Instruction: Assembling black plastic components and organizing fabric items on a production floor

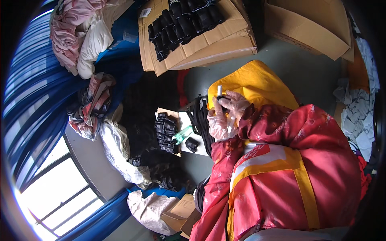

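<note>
Both my hands wear thin clear gloves and meet in front of my red patterned sleeves. My left hand [218, 125] is closed, its fingers raised toward a short white cylinder [220, 90] with something black at its base. My right hand [235, 103] curls round the same black part from the other side; the fingers partly hide it. Long black strips [201, 122] hang just left of my hands. Beyond them, a small white surface [206, 149] bears a pale green clear bottle [183, 135], a loose black rolled bundle [191, 144] and rows of similar black bundles [165, 130] on cardboard.
Yellow cloth [257, 82] spreads beyond my hands. At the top, more black bundles [183, 24] lie on a cardboard box [217, 52]. An open carton [309, 26] stands at upper right. Blue curtains [32, 96], piled fabric [90, 32] and a window [56, 188] are at left.
</note>
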Available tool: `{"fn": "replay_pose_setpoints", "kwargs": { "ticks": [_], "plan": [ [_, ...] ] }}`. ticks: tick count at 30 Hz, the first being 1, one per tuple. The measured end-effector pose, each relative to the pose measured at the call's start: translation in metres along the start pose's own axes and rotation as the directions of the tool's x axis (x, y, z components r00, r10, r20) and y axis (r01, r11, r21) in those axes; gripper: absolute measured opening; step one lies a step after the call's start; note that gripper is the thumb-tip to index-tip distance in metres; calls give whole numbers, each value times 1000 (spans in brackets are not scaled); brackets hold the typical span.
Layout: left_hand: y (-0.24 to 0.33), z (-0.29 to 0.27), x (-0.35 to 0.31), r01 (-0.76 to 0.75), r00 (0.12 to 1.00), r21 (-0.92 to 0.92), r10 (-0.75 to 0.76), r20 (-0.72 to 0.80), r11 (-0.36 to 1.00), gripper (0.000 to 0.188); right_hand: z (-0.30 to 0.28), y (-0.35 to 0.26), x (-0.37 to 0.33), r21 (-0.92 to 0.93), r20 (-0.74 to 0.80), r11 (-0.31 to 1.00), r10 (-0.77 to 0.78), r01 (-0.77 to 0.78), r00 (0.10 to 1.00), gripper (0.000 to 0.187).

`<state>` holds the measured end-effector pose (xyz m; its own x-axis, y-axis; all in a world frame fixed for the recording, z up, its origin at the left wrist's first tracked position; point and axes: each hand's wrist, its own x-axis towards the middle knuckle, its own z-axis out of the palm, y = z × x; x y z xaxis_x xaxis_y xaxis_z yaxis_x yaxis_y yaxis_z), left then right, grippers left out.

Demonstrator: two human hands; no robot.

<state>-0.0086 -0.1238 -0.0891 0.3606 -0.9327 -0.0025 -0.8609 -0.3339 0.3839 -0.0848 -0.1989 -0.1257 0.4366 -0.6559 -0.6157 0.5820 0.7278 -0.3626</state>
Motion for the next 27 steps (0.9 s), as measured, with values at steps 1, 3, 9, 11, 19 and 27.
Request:
{"fn": "replay_pose_setpoints", "kwargs": {
  "ticks": [1, 3, 9, 11, 19, 27],
  "plan": [
    [5, 1, 3, 109, 994, -221, -100, 53, 969, 76, -2, -2, 0, 3, 65, 1000, -16, 16, 998, 43],
    [16, -3, 2, 4, 999, -98, 1, 45, 995, 62, -6, -6, 2, 13, 40, 1000, 12, -13, 999, 46],
    [32, -12, 5, 470, 852, -789, -437, 289, 395, 43, -14, -19, 0, -83, 44, 986, 149, -145, 988, 69],
    [28, -14, 6, 499, 816, -826, -465, 345, 262, 42, -10, -19, -4, -81, -1, 988, 132, -132, 991, 65],
    [15, -21, 9, 502, 731, -865, -521, 441, -28, 33, -14, -16, -4, 194, -44, 941, 292, -279, 955, 50],
    [23, -44, 9, 459, 796, -886, -413, 442, -64, 34, -15, 3, 0, 73, 525, 753, 528, -654, 667, 67]
  ]
}}
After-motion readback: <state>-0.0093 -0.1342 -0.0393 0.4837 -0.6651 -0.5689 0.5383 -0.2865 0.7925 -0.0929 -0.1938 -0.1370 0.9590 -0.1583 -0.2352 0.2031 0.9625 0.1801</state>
